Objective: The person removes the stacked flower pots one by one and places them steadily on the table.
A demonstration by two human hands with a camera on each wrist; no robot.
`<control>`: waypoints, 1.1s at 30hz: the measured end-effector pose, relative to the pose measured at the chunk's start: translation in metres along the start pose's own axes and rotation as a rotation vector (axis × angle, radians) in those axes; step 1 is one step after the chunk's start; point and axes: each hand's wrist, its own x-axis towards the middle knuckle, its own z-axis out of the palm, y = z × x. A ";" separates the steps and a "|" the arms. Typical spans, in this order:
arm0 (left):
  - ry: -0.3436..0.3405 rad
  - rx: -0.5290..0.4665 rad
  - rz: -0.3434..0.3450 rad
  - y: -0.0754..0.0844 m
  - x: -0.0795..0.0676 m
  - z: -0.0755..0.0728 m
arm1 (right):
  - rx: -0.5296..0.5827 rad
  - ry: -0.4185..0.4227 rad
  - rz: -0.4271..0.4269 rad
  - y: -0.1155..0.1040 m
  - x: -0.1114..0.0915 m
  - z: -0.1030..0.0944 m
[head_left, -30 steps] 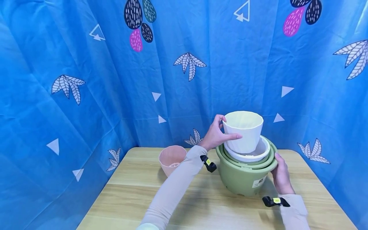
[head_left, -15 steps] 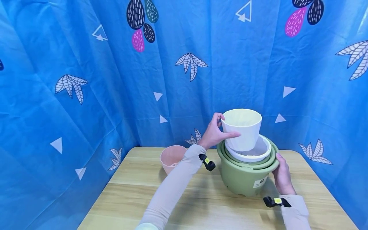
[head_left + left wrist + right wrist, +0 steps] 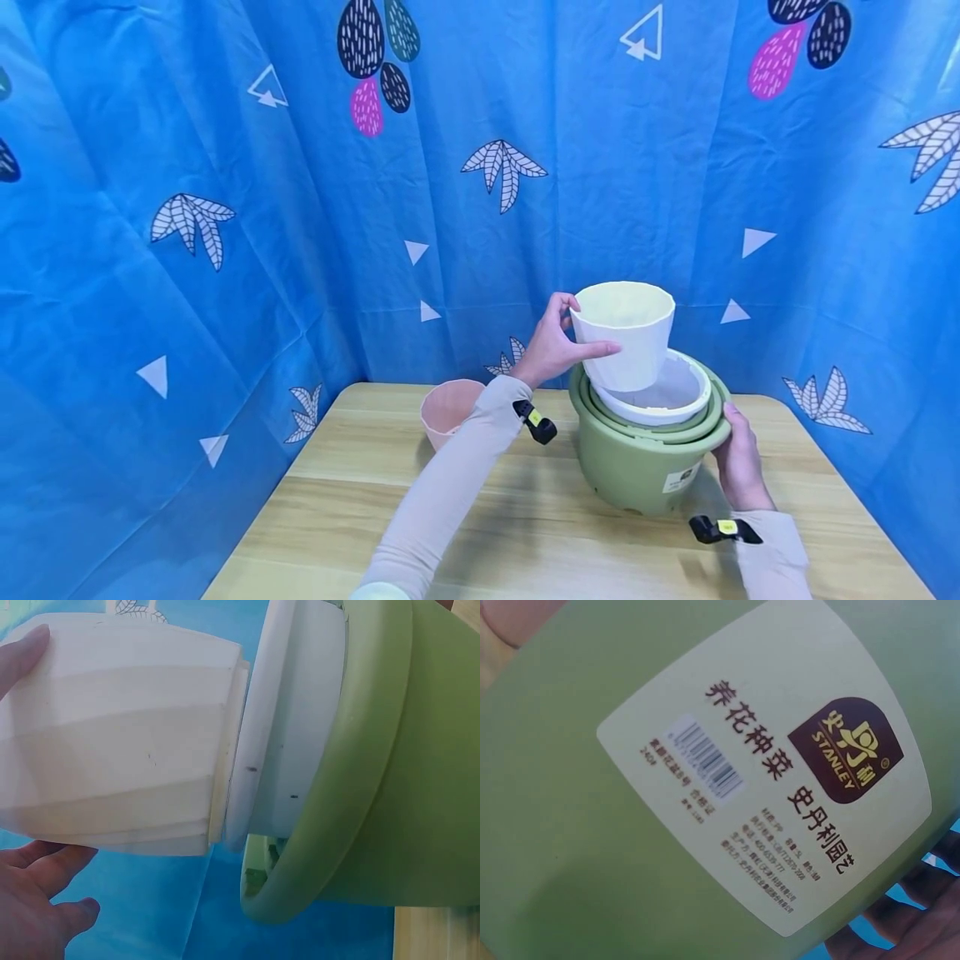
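Note:
My left hand (image 3: 553,346) pinches a cream-white flowerpot (image 3: 633,357) by its left side, thumb across the front and fingers at the back. This pot is held upright over the stack; in the left wrist view its base (image 3: 226,757) is right at the rim of a white pot (image 3: 262,712). That white pot sits nested in a stack of green flowerpots (image 3: 626,475), with at least two green rims showing. My right hand (image 3: 738,462) holds the outer green pot by its right side, fingertips at the rim. The right wrist view shows this pot's printed label (image 3: 780,787).
A pink flowerpot (image 3: 444,407) with holes in its base stands on the wooden table (image 3: 360,475), left of the stack and partly behind my left sleeve (image 3: 450,492). A blue patterned curtain (image 3: 480,242) hangs close behind the table and along both sides.
The cream-white pot has risen slightly and shifted left in my left hand, uncovering more of the white pot's inside. My right hand keeps its hold on the green pot.

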 end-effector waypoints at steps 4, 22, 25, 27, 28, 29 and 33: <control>0.012 -0.003 0.003 -0.003 -0.001 -0.005 | 0.012 -0.005 -0.002 0.000 0.000 0.001; 0.037 -0.033 -0.002 -0.011 -0.004 -0.021 | 0.026 -0.012 -0.013 0.000 0.000 0.001; 0.037 -0.038 0.005 -0.013 -0.005 -0.024 | 0.030 -0.013 -0.019 0.000 0.000 0.001; 0.038 -0.036 0.008 -0.015 -0.005 -0.027 | 0.033 -0.015 -0.021 0.000 -0.001 0.001; 0.040 -0.035 0.009 -0.016 -0.005 -0.028 | 0.030 -0.015 -0.022 0.000 -0.001 0.001; 0.042 -0.036 0.010 -0.017 -0.006 -0.029 | 0.027 -0.016 -0.022 0.000 -0.001 0.001; 0.052 -0.039 0.003 -0.021 -0.008 -0.034 | 0.018 -0.020 -0.021 0.001 -0.002 0.001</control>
